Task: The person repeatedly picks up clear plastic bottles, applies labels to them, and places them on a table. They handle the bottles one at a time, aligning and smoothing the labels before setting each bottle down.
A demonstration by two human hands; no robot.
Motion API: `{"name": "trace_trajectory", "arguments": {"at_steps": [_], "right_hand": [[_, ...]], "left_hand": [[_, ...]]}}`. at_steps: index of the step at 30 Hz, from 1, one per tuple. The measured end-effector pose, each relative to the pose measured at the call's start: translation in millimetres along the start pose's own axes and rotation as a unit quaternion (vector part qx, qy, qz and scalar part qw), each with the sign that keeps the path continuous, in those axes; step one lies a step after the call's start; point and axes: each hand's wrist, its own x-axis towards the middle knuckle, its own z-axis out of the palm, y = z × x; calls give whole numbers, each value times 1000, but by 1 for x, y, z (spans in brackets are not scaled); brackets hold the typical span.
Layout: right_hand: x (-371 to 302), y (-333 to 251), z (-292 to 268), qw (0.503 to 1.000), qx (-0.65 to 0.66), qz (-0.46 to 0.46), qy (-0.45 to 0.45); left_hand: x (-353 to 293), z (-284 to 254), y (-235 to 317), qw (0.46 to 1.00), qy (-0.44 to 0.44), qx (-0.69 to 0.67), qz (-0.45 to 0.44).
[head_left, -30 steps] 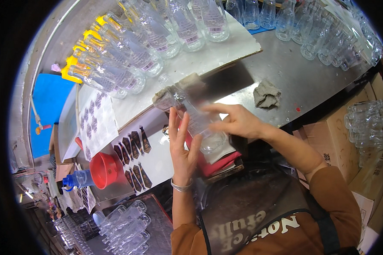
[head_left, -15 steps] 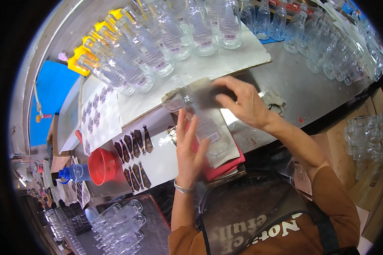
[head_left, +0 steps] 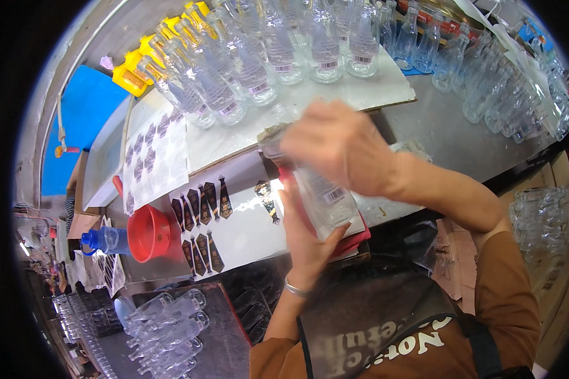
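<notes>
A metal table (head_left: 439, 110) runs across the upper and middle frame, a white board (head_left: 385, 88) on it at upper centre. A dark apron (head_left: 392, 297) fills the bottom centre. Rows of clear bottles (head_left: 253, 72) with printed backs stand on the board; another cluster of bottles (head_left: 499, 101) stands at upper right. More bottles (head_left: 171, 335) lie side by side at lower left, beneath the table's edge. A blue panel (head_left: 73, 145) shows at upper left, and a white sheet (head_left: 176, 170) with small purple prints lies right of it.

Near the centre, the right hand (head_left: 344, 148) is blurred, its fingers bent over the upper part of one bottle (head_left: 332, 202); I cannot tell whether it grips. That bottle lies slanted, base toward the lower right, above a red pad (head_left: 354, 243). The left hand (head_left: 306, 240) is at its lower left, thumb beside the base and fingers along the side; how firmly it holds is unclear.

At centre left, a red bowl (head_left: 165, 237) sits just beside a blue jug (head_left: 110, 241). A grey cloth (head_left: 272, 134) is by the bottle's upper end. Dark tie-shaped labels (head_left: 205, 202) lie in two rows right of the bowl. A bracelet (head_left: 297, 288) circles the left wrist.
</notes>
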Motion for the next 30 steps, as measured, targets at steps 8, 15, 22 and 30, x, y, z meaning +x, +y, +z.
{"name": "trace_trajectory", "arguments": {"at_steps": [8,15,22,30], "right_hand": [[-7,14,12,997,25,72,-21],[-54,-9,14,982,150,77,-88],[-82,-23,3,959,265,45,-89],[-109,-26,-1,935,335,98,-57]], "left_hand": [[-6,4,-1,999,25,5,-35],[-3,-14,1,999,-20,-20,-22],[-3,-17,-7,995,-46,-80,-36],[-7,-31,-5,991,-92,-87,-50]]}}
